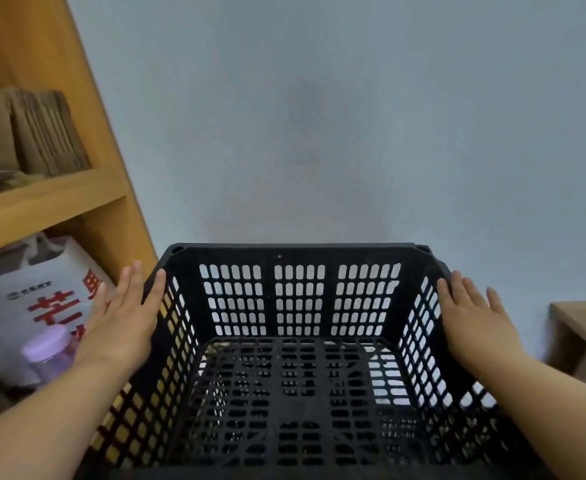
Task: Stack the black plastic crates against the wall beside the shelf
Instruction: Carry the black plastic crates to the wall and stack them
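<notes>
Flanking the black perforated plastic crate (298, 358), both hands rest flat against its upper side walls: the left hand (122, 323) on the left rim, the right hand (471, 320) on the right rim. Each grip is wide, fingers extended and pressed to the outside, nothing curled under an edge or handle; the crate is braced between the palms, not clasped. The crate sits upright and empty, its far wall just short of or touching the plain grey wall (319, 116); contact cannot be confirmed. Whether another crate lies beneath it cannot be told.

Risk: with flat palms only, a lift or shove could let the crate slip or skew, leaving it misaligned. Its left side stands close to the orange wooden shelf unit (77, 199), so a sideways shift could knock it. On the lower shelf, a lilac-capped clear bottle (47, 351) stands before a white printed box (35, 299), near the left wrist. A brown cardboard box (582, 334) lies well apart, right.
</notes>
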Available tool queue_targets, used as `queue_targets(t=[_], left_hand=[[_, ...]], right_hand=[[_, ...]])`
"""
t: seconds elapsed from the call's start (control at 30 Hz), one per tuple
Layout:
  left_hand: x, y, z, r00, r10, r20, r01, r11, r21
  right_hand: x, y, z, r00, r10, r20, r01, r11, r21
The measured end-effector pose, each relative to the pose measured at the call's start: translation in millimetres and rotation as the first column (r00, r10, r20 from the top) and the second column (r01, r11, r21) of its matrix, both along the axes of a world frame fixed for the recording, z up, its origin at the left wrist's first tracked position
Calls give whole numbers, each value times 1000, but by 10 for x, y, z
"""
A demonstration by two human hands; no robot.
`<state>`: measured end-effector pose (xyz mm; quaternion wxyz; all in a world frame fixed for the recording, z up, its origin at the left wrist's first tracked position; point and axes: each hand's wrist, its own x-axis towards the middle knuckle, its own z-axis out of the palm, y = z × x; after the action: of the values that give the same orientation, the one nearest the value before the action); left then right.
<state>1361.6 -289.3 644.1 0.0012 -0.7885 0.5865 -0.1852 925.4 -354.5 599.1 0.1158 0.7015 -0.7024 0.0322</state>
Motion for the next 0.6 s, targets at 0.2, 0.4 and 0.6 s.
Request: queue_targets(t=[0.2, 0.4, 0.6], left_hand=[[355, -662, -315, 999, 38, -25, -37, 998, 52], [683, -1151, -572, 996, 59, -63, -50, 989, 141], [1046, -1622, -804, 996, -8, -93, 26, 980, 195]], right_hand=[[361, -668, -219, 1000, 13, 15, -14, 999, 36], [700, -1126, -433, 1000, -6, -30, 9, 995, 103], [1020, -1308, -677, 996, -65, -57, 73, 985, 153]])
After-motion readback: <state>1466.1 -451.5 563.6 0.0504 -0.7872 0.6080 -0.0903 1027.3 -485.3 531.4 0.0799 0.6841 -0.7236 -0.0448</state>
